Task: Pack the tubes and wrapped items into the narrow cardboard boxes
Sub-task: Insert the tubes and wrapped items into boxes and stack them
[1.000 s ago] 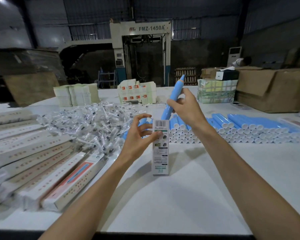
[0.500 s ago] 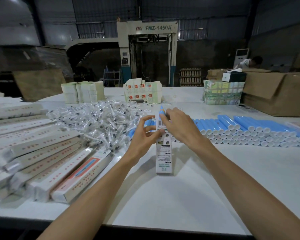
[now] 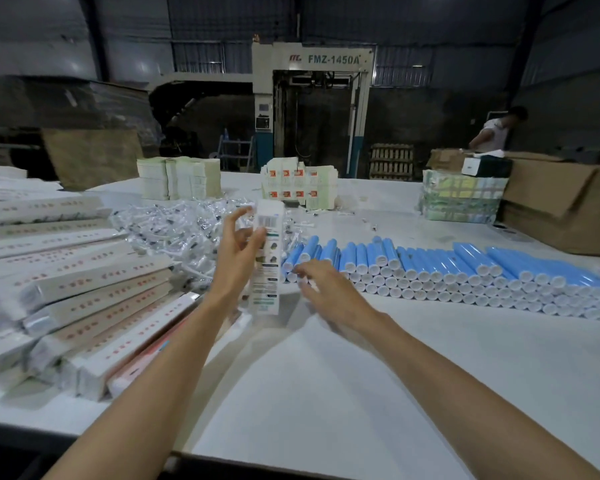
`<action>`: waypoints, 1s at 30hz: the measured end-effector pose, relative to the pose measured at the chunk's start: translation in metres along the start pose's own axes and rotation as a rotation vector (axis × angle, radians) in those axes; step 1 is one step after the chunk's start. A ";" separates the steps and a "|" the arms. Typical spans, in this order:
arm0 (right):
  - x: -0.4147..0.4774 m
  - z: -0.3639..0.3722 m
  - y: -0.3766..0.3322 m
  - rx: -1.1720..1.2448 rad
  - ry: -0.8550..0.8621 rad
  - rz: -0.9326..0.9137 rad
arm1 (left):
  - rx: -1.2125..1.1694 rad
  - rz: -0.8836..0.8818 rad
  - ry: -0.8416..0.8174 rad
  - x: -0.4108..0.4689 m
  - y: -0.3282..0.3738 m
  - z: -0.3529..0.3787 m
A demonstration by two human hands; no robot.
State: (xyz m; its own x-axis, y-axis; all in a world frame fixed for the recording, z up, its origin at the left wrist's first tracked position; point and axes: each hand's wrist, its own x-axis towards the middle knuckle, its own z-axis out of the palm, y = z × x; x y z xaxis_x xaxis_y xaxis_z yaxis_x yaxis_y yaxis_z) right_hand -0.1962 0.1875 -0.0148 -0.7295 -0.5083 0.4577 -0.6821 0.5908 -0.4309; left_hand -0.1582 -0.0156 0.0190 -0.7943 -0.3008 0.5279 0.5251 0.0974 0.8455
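Hemmed left by stacked flat boxes (image 3: 84, 292) and wrapped items pile (image 3: 174, 230), right by rows of blue tubes (image 3: 465, 268). Pinching narrow box (image 3: 268, 271) upright mid-table with left hand (image 3: 238, 261). Holding right hand (image 3: 329, 292) fingers apart, gripping nothing, just before tubes. Blurred at both hands; cannot tell if box base touches table (image 3: 326, 393). Room between forearms down to near edge.

The top panel (image 3: 329, 59) of the pale machine at the back reads "FMZ-1450A" beside a red logo. The narrow box (image 3: 268, 271) carries a barcode; its other print is unreadable.
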 end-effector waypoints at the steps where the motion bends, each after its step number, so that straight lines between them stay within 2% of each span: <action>1: 0.007 0.012 -0.008 -0.071 -0.041 -0.077 | -0.006 0.001 0.031 0.003 -0.001 -0.005; 5: 0.036 0.051 -0.039 -0.260 -0.113 -0.262 | -0.013 0.009 0.123 0.008 -0.002 -0.017; 11: 0.046 0.073 -0.053 -0.214 -0.079 -0.354 | -0.044 0.007 0.194 0.011 -0.001 -0.027; 13: 0.047 0.074 -0.053 -0.317 -0.036 -0.354 | -0.058 0.011 0.176 0.010 0.001 -0.025; 17: 0.043 0.061 -0.044 -0.598 0.166 -0.465 | -0.140 0.017 0.170 0.008 0.005 -0.022; 20: 0.036 0.033 -0.031 -0.731 0.203 -0.403 | -0.186 0.006 0.184 0.008 0.007 -0.022; 24: 0.013 -0.017 0.008 -0.560 0.280 -0.088 | -0.234 -0.034 0.134 0.004 0.009 -0.014; 26: -0.006 -0.037 0.025 -0.484 0.371 0.024 | -0.244 -0.034 0.095 0.000 0.012 -0.006; 28: -0.025 -0.048 0.034 -0.181 0.466 0.116 | -0.228 -0.023 0.051 -0.006 0.013 0.005; 30: -0.036 -0.058 0.032 0.304 0.524 0.270 | -0.209 -0.032 0.006 -0.015 0.013 0.023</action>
State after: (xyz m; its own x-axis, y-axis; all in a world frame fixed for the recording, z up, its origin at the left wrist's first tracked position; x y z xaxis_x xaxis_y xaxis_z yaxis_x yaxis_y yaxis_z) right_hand -0.1891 0.2611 -0.0004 -0.8078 0.0498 0.5874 -0.5189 0.4128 -0.7486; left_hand -0.1466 0.0115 0.0237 -0.8102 -0.3061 0.4999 0.5519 -0.1109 0.8265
